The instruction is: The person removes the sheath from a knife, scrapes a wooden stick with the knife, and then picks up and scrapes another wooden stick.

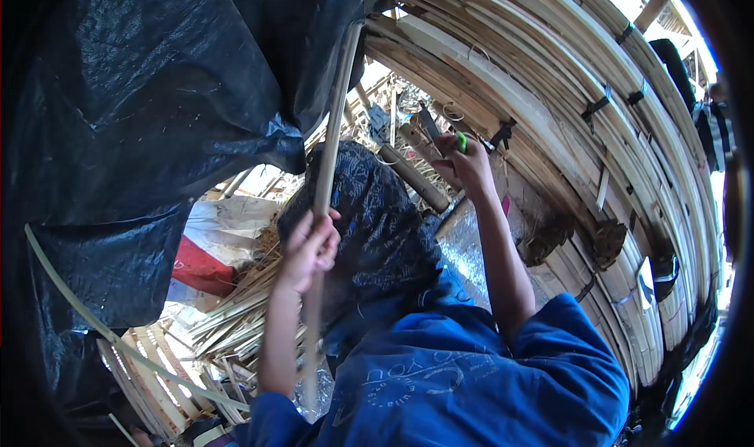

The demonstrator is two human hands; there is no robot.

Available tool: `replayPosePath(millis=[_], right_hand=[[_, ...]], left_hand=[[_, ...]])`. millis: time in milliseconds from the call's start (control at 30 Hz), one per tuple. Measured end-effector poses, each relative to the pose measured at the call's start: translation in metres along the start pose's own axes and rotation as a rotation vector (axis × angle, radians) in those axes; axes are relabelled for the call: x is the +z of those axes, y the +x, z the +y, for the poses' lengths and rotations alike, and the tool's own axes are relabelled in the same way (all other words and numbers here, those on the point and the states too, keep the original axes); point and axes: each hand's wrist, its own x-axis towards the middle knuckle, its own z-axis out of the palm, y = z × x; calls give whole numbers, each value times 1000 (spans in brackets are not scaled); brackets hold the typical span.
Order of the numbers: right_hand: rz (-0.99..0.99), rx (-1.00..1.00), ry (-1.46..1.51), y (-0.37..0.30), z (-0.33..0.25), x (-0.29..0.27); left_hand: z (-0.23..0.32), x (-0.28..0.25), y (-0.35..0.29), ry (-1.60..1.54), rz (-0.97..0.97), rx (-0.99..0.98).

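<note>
My left hand (309, 250) is closed round a long, narrow bamboo strip (336, 121). The strip slants upward to the edge of the dark plastic sheet, and its lower end, below the hand, is blurred. Farther off to the right, my right hand (469, 164) is closed on a knife, whose dark flat blade (428, 122) points up and left. Something bright green (461, 141) shows at the fingers; whether it is part of the handle or a band, I cannot tell. The blade is apart from the strip.
Black plastic sheeting (149, 101) hangs at the left. Tied bundles of long wooden or bamboo strips (550, 78) curve along the right. Between them lie a round pole (416, 176), shavings and loose sticks (236, 313). A pale bent strip (118, 338) crosses the lower left beside a red-and-white sack (203, 266).
</note>
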Motion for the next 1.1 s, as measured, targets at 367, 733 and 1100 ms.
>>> replayPosePath(millis=[367,733,1100], right_hand=[[-120,81,-48,17,27,2],[-173,80,-75,-23,-7,19],[-54,42,-165,-31,-18,22]], left_hand=[[-97,46,-31,599,398,55],[23,74,110,903,530,964],[6,95,139,1026,436,852]])
